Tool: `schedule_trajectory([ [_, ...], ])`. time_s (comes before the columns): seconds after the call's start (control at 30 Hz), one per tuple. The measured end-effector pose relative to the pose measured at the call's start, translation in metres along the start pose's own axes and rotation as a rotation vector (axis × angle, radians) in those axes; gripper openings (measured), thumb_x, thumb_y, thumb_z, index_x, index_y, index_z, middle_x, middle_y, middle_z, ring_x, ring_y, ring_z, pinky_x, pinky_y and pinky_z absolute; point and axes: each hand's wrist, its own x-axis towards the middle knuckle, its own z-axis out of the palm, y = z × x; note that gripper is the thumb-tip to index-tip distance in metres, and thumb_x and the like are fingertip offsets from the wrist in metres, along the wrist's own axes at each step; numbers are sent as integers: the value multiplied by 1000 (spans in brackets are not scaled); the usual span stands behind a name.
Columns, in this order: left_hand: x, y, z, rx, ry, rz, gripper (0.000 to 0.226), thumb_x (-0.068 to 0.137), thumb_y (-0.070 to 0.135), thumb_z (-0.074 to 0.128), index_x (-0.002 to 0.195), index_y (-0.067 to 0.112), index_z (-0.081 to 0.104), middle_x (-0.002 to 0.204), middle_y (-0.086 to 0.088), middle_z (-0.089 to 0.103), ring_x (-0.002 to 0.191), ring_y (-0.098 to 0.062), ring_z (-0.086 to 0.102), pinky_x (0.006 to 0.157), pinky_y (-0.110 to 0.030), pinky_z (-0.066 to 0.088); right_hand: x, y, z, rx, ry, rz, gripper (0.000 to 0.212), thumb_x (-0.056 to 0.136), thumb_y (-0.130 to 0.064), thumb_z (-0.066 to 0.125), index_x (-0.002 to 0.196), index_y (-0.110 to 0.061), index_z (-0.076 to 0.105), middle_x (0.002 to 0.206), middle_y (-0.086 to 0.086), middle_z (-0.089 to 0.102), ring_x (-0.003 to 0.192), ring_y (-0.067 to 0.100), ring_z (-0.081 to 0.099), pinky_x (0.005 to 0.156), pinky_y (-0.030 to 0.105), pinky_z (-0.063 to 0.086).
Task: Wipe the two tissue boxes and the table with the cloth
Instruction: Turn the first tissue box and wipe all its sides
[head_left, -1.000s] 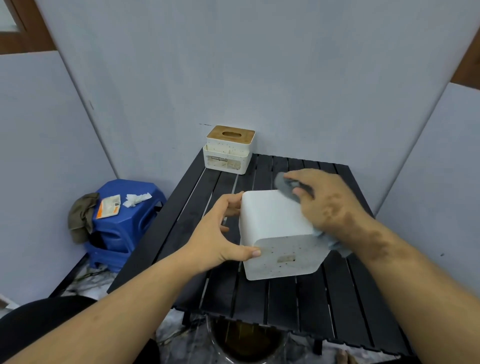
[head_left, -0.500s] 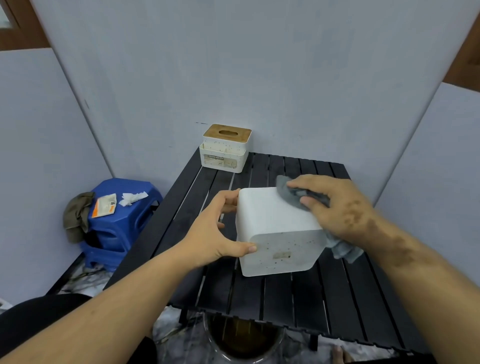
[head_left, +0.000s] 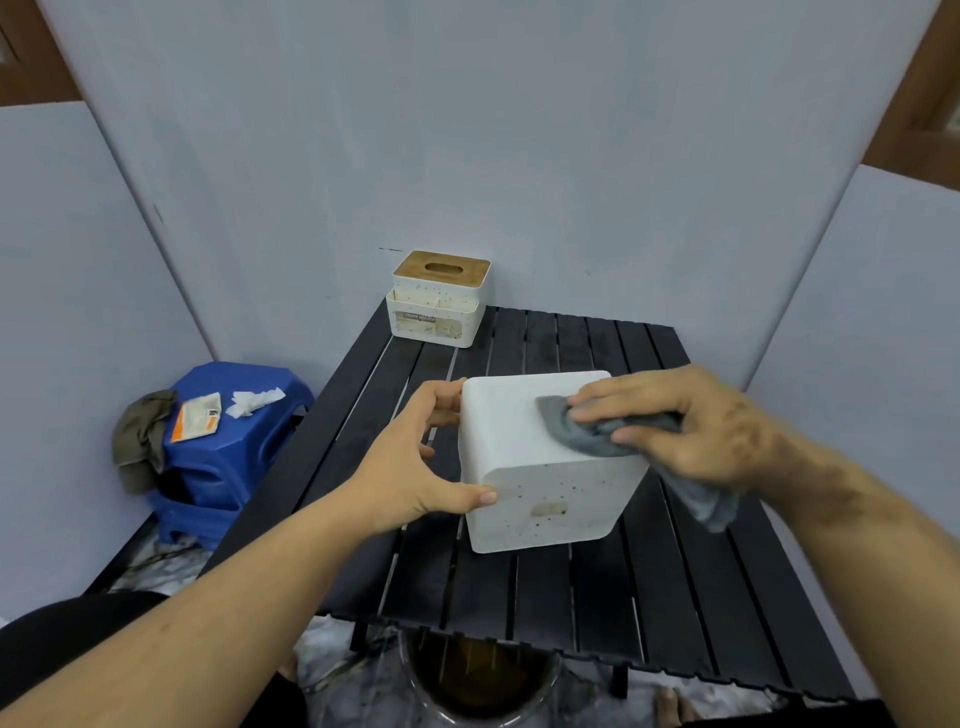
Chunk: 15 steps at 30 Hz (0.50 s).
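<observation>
A white speckled tissue box (head_left: 524, 462) is tilted on the black slatted table (head_left: 571, 587), its plain face turned upward. My left hand (head_left: 415, 467) grips its left side, thumb on the near face and fingers behind. My right hand (head_left: 691, 421) holds a grey cloth (head_left: 587, 431) and presses it on the box's upper face near the right edge; a tail of cloth hangs below my palm. A second white tissue box with a wooden lid (head_left: 439, 299) stands upright at the table's far left corner.
A blue plastic stool (head_left: 228, 447) stands left of the table, carrying an orange-white packet, crumpled tissue and an olive rag. Grey panels wall in the table on three sides. A dark round bin (head_left: 478, 675) sits under the near table edge.
My right hand has slid the cloth leftward and nearer across the box's upper face. The left hand keeps its grip on the box.
</observation>
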Motion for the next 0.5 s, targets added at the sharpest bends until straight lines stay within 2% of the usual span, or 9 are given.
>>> schedule_trajectory([
  [0.1,0,1,0,1,-7,-8,98,51,57,88,137,47,40,142,26,55,132,1,52,110,-52,45,-9,15,-16,40,31,57,55,77,11,74,107,-35,75,118,-15,71,120,5,61,108,32,44],
  [0.2,2,1,1,0,-8,-8,99,51,57,88,138,46,40,142,26,54,132,1,52,110,-53,45,-3,4,-6,-17,15,55,49,78,8,75,107,-32,76,118,-18,70,119,-1,60,108,25,43],
  [0.27,3,0,0,1,-4,0,100,51,56,88,138,44,41,141,24,55,132,-1,53,108,-54,46,6,-14,16,-77,-9,-18,44,81,3,73,113,-27,75,122,-16,68,119,-4,57,108,16,39],
  [0.33,3,-2,0,1,-5,6,100,51,52,89,138,42,43,141,21,56,132,-4,54,107,-55,46,14,-31,44,-156,8,-144,39,84,-2,69,118,-21,73,124,-10,68,119,0,56,105,11,38],
  [0.4,3,-3,0,5,-6,9,99,51,49,90,138,41,43,140,19,57,131,-6,55,107,-57,46,18,-39,55,-190,7,-233,37,85,-4,66,120,-18,71,125,-6,67,118,5,56,105,15,39],
  [0.5,3,-3,-1,4,-14,2,101,51,51,90,140,43,42,142,21,56,133,-3,53,108,-54,46,15,-23,31,-74,-71,-164,41,83,0,72,117,-23,72,126,-12,67,120,0,58,106,18,42],
])
